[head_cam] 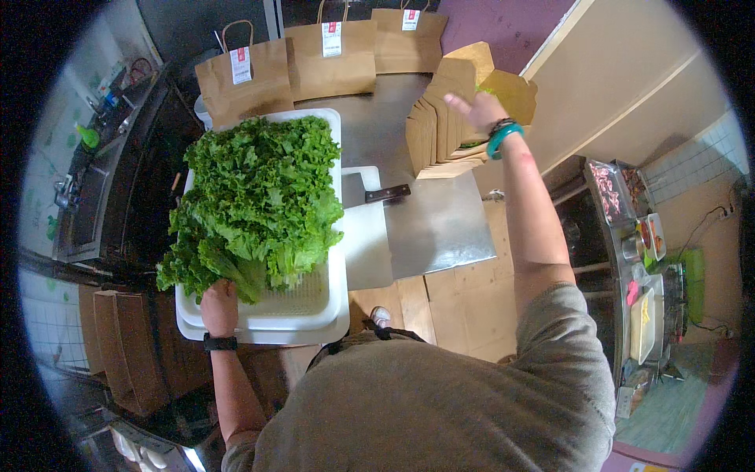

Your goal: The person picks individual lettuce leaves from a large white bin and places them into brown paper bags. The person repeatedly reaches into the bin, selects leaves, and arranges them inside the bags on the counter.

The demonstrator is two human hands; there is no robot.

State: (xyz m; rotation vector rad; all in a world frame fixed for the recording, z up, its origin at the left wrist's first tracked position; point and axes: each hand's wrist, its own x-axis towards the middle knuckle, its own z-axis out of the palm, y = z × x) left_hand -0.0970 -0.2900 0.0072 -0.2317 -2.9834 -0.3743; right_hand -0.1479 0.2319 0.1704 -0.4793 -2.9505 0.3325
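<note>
A heap of green leaf lettuce (265, 189) fills most of a white perforated plastic basket (336, 295) at the left of the table. My left hand (220, 307), with a black band at the wrist, grips lettuce leaves at the basket's near left corner; its fingertips are hidden by the leaves. At the upper right, my right hand (481, 112), with a teal bangle, is over nested brown kraft paper boxes (433, 133), thumb apart from the fingers. Bits of green leaf show in the top box beside the hand. Whether this hand holds anything is hidden.
A cleaver (386, 193) lies on a white cutting board (368, 242) right of the basket, on the steel table (442, 230). Three paper bags (330, 65) with labels line the far edge. Food trays (646, 324) stand on a counter at the far right.
</note>
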